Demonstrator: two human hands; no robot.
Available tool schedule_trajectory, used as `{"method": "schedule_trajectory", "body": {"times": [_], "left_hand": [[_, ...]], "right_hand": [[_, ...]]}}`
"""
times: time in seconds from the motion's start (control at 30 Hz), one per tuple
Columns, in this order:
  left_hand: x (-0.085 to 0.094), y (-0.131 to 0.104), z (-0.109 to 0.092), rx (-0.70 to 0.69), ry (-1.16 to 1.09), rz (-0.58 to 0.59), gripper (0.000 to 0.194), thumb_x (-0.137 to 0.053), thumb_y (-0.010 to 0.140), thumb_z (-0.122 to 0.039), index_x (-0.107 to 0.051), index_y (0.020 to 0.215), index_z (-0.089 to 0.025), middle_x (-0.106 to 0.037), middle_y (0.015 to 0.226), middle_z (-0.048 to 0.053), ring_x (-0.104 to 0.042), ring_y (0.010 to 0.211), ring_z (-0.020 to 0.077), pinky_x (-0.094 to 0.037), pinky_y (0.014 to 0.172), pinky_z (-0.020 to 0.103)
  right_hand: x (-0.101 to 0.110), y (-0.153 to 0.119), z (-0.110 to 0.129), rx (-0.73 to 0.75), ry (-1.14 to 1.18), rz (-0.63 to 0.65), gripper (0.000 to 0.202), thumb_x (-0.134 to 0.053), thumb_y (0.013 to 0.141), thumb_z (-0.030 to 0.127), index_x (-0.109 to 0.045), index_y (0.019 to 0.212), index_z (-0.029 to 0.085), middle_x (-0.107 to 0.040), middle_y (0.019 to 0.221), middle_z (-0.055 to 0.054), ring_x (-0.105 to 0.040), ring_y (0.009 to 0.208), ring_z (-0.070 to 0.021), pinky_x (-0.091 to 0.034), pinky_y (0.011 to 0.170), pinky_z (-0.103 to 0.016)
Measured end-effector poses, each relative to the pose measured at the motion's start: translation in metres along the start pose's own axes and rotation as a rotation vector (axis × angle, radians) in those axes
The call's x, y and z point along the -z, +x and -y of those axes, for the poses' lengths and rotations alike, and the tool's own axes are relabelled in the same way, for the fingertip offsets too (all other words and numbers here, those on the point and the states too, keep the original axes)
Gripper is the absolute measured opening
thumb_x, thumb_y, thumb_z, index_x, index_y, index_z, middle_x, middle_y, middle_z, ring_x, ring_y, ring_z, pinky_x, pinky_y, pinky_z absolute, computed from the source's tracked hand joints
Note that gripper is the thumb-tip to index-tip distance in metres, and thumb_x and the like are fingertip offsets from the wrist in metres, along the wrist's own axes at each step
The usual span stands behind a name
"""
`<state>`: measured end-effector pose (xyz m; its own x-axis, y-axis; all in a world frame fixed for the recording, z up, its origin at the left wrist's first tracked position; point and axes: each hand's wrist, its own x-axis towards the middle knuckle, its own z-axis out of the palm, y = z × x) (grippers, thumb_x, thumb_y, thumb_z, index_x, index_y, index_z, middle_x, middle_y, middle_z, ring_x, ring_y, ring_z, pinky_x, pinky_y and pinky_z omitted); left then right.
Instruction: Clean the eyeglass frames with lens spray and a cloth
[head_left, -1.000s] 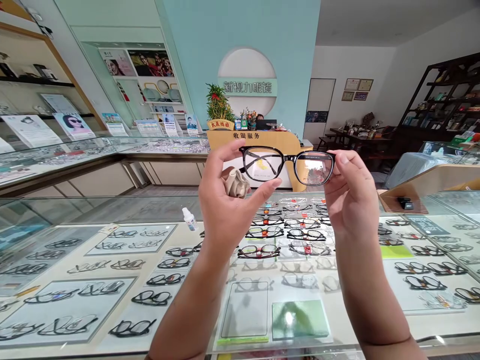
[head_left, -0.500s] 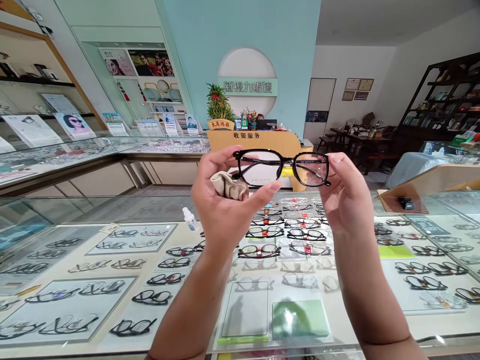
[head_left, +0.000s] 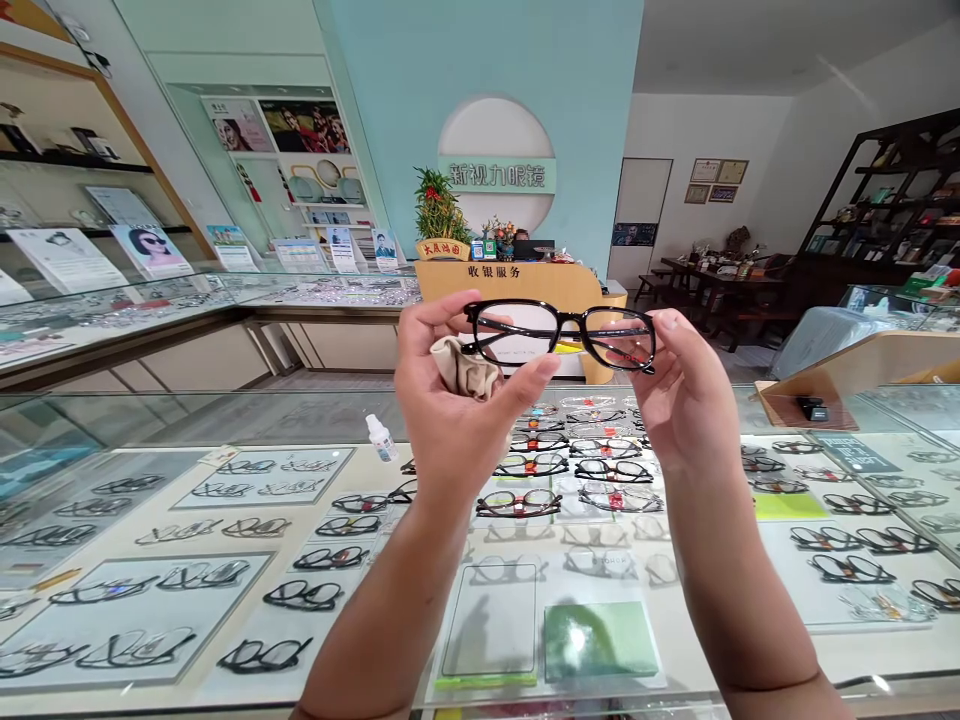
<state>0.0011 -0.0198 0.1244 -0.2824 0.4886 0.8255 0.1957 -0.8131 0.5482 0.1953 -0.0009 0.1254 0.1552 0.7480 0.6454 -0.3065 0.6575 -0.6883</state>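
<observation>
A pair of black-framed eyeglasses (head_left: 571, 322) is held up in front of me above the glass counter, lenses facing me. My left hand (head_left: 457, 400) grips the left end of the frame, and a crumpled beige cloth (head_left: 465, 370) is tucked in its palm. The thumb of that hand lies just below the left lens. At the other end, my right hand (head_left: 694, 390) pinches the right corner of the frame between thumb and fingers. The temples look folded behind the lenses. Red print shows on the right lens.
Under the glass counter (head_left: 375, 690) lie rows of eyeglasses (head_left: 517, 503). A small white spray bottle (head_left: 381, 438) stands on it, left of my left wrist. Farther off are a wooden cashier desk (head_left: 427, 290), a side display counter (head_left: 330, 345) and a wooden stand (head_left: 780, 405) at right.
The eyeglasses have turned slightly in my hands and shifted a little left. My right hand has moved slightly left with them. The grips look the same.
</observation>
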Motion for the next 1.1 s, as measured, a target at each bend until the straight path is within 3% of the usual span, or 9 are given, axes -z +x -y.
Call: {"method": "schedule_trajectory", "body": {"times": [0.17, 0.37, 0.47, 0.6, 0.7, 0.87, 1.1], "left_hand": [[-0.001, -0.006, -0.005, -0.031, 0.024, -0.036, 0.082, -0.100, 0.077, -0.067, -0.063, 0.142, -0.033, -0.067, 0.133, 0.010, -0.071, 0.124, 0.0326, -0.069, 0.077, 0.041], [-0.002, -0.003, 0.000, -0.020, 0.045, -0.059, 0.084, -0.099, 0.075, -0.070, -0.064, 0.141, -0.032, -0.068, 0.129, 0.010, -0.073, 0.117, 0.0304, -0.066, 0.077, 0.039], [-0.002, 0.004, 0.007, 0.190, -0.112, 0.003, 0.083, -0.097, 0.076, -0.073, -0.064, 0.140, -0.031, -0.071, 0.115, 0.007, -0.072, 0.088, 0.0211, -0.057, 0.061, 0.032], [-0.006, 0.011, 0.012, 0.537, -0.414, 0.182, 0.074, -0.088, 0.081, -0.080, -0.067, 0.131, -0.029, -0.065, 0.086, 0.000, -0.052, 0.055, 0.0106, -0.036, 0.043, 0.028], [-0.015, 0.013, 0.014, 0.674, -0.529, 0.312, 0.069, -0.082, 0.083, -0.086, -0.072, 0.117, -0.026, -0.070, 0.084, 0.000, -0.049, 0.050, 0.0079, -0.035, 0.039, 0.025], [-0.024, 0.012, 0.018, 0.885, -0.715, 0.505, 0.060, -0.086, 0.082, -0.082, -0.072, 0.090, -0.024, -0.066, 0.069, -0.001, -0.043, 0.042, 0.0059, -0.031, 0.033, 0.020], [-0.022, 0.009, 0.010, 1.251, -0.988, 0.488, 0.054, -0.087, 0.091, -0.067, -0.070, 0.089, -0.016, -0.066, 0.070, -0.001, -0.042, 0.041, 0.0025, -0.038, 0.035, 0.013]], "right_hand": [[0.002, 0.005, -0.010, -0.059, 0.007, -0.002, 0.021, -0.080, 0.097, 0.049, -0.074, 0.094, 0.029, -0.086, 0.104, -0.001, -0.083, 0.104, -0.0230, -0.067, 0.102, -0.040], [-0.001, 0.007, -0.011, -0.040, 0.046, 0.002, 0.028, -0.076, 0.097, 0.055, -0.076, 0.095, 0.027, -0.086, 0.104, -0.004, -0.084, 0.102, -0.0258, -0.068, 0.102, -0.046], [0.001, 0.007, -0.009, 0.052, 0.059, 0.035, 0.029, -0.069, 0.100, 0.055, -0.077, 0.099, 0.027, -0.087, 0.109, -0.006, -0.084, 0.107, -0.0292, -0.067, 0.105, -0.053], [0.001, 0.005, -0.009, 0.175, -0.128, 0.100, 0.017, -0.078, 0.095, 0.042, -0.082, 0.108, 0.031, -0.086, 0.126, -0.004, -0.079, 0.125, -0.0288, -0.063, 0.111, -0.052], [-0.004, 0.001, -0.008, 0.305, -0.291, 0.164, 0.018, -0.084, 0.094, 0.037, -0.086, 0.111, 0.035, -0.084, 0.134, -0.003, -0.073, 0.137, -0.0298, -0.057, 0.120, -0.055], [-0.005, -0.002, -0.006, 0.454, -0.386, 0.229, 0.015, -0.086, 0.097, 0.034, -0.089, 0.109, 0.041, -0.086, 0.129, 0.000, -0.076, 0.131, -0.0293, -0.055, 0.120, -0.057], [-0.001, 0.001, -0.005, 0.507, -0.397, 0.257, 0.013, -0.085, 0.100, 0.033, -0.090, 0.109, 0.039, -0.088, 0.125, -0.002, -0.078, 0.125, -0.0291, -0.059, 0.115, -0.056]]}}
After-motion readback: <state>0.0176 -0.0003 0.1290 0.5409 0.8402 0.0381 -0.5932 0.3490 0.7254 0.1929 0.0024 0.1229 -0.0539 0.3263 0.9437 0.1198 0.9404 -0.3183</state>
